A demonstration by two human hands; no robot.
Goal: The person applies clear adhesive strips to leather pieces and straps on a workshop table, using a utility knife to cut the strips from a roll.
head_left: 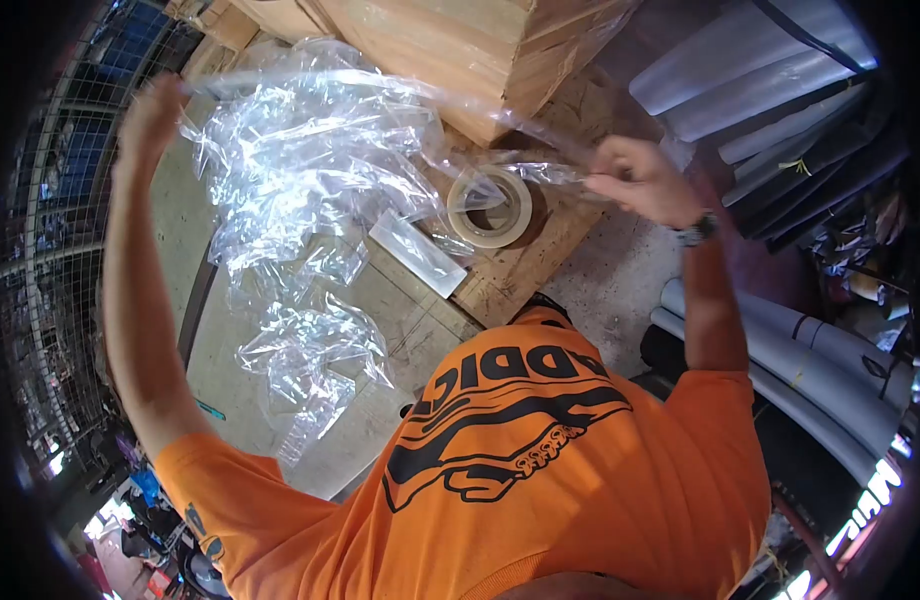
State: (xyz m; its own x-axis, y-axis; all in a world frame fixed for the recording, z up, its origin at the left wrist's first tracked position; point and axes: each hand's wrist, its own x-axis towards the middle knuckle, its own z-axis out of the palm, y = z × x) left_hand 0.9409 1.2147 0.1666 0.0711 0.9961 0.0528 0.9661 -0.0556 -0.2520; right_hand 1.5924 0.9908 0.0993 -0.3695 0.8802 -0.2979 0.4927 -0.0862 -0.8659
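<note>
A long strip of clear plastic film [420, 88] is stretched between my two hands, above the table. My left hand [152, 120], blurred by motion, is closed on its far left end. My right hand [645, 180] pinches the other end, with a twisted tail of film by its fingertips. Under the strip lies a crumpled heap of clear plastic bags [300, 170], and a smaller crumpled clear piece [315, 340] sits nearer to me. A wide roll of tape [454, 212] lies flat near my right hand. Beside it is a flat, pale rectangular block [417, 253].
Large cardboard boxes [440, 50] stand at the far side of the table [410, 340]. Wire mesh [55, 210] runs along the left. On the right are grey wrapped rolls [740, 70] and more long rolls [800, 340] near my elbow.
</note>
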